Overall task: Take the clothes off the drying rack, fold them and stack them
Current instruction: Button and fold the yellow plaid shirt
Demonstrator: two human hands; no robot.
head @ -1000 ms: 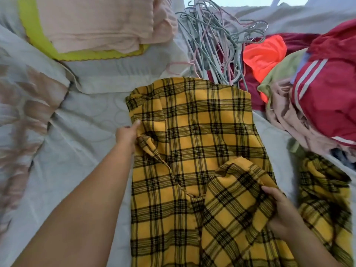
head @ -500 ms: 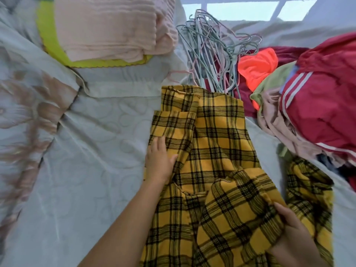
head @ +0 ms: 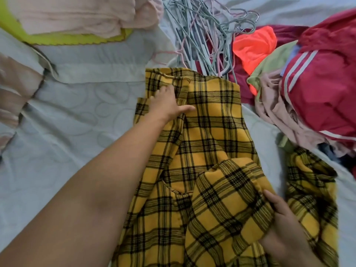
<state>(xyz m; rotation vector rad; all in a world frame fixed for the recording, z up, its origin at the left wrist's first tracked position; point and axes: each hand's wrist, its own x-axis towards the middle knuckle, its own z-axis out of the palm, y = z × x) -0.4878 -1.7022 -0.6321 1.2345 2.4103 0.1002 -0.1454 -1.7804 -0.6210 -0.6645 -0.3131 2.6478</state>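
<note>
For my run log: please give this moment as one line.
step: folding yellow plaid garment | left hand: pressed flat on it | right hand: grips raised fold | surface: bed

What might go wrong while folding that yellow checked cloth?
The top edge of the yellow checked cloth lies by the hangers, so a hook might snag it. The right hand grips a bunched flap, which may fold in creased. The left hand only presses flat, so the cloth may slip.
</note>
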